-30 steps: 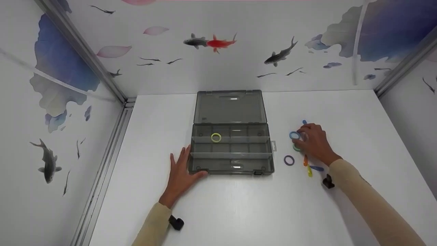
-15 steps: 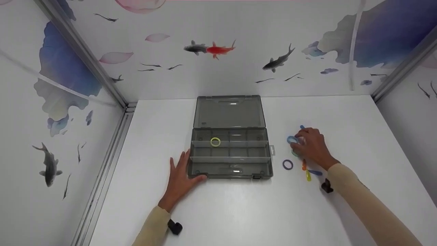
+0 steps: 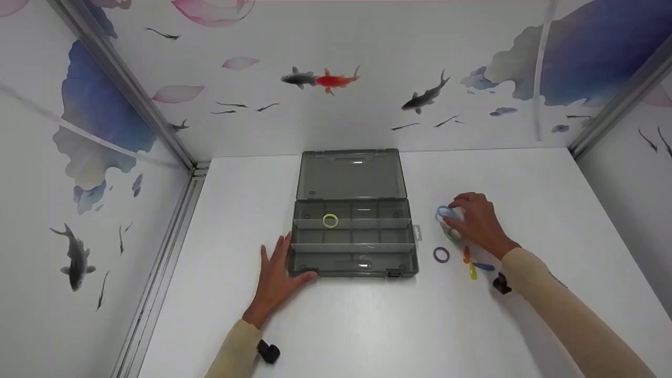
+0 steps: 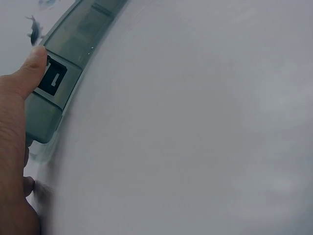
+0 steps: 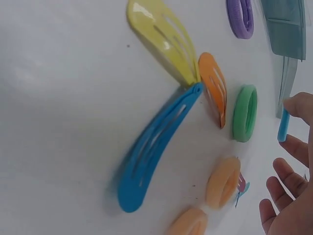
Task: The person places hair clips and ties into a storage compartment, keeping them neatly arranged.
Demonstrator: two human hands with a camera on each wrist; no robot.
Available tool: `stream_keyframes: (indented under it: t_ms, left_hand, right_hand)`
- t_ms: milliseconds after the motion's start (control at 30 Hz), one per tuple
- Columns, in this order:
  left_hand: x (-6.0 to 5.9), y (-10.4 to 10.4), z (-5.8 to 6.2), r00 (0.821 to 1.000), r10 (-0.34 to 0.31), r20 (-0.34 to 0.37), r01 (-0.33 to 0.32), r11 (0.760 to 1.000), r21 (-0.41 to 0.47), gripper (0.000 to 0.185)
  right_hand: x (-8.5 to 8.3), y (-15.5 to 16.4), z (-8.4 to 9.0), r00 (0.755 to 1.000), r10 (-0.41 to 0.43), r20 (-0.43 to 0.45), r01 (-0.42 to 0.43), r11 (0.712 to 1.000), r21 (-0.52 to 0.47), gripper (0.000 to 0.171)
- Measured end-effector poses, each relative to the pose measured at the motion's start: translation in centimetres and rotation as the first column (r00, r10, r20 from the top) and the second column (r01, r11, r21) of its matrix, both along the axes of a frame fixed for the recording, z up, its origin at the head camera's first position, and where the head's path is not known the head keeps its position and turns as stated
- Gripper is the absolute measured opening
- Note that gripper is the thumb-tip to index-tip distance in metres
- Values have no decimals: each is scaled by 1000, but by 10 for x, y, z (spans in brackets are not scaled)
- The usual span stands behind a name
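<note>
My left hand (image 3: pixel 275 281) rests at the front left corner of a grey see-through compartment box (image 3: pixel 383 235). Its fingers lie straight along the side, and the thumb touches the front edge near a dark latch (image 4: pixel 53 78). Inside the opened box is a yellow hair tie (image 3: pixel 330 227). To the right of the box, my right hand (image 3: pixel 478 220) pinches a light blue hair tie (image 5: pixel 283 127) between thumb and index finger. Beside that hand lie a green hair tie (image 5: pixel 239 115) and a peach one (image 5: pixel 215 183).
A purple hair tie (image 5: pixel 234 17) lies between box and clips. Yellow (image 5: pixel 151 27), orange and blue snap clips (image 5: pixel 139 181) meet at their tips nearer the front. Another peach hair tie (image 5: pixel 186 225) shows at the right wrist view's lower edge. Printed walls enclose the white table.
My right hand has shifted slightly left with the light blue hair tie. A blue tip that showed behind it is now hidden. The left hand stays at the box; the head view has tilted slightly.
</note>
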State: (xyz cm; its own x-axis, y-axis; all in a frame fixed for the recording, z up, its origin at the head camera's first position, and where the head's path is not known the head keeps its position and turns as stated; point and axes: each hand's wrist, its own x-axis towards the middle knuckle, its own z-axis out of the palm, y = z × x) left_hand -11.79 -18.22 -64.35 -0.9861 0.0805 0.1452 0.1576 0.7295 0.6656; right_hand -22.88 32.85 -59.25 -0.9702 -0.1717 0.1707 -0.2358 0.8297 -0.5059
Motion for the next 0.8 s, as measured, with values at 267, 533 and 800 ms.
stream_keyframes:
  t_ms: [267, 533, 800]
  left_hand:
    - [1, 0, 0, 1000, 0, 4, 0, 1000, 12, 115]
    - [0, -1, -1, 1000, -16, -21, 16, 1000, 20, 115]
    - [-2, 0, 0, 1000, -14, -24, 14, 1000, 4, 117]
  right_hand:
    - [-5, -7, 7, 999, 45, -30, -45, 999, -3, 32]
    - [-6, -20, 19, 996, 85, -40, -85, 996, -2, 31]
    - [-7, -34, 23, 958, 206, -198, -207, 978, 18, 30]
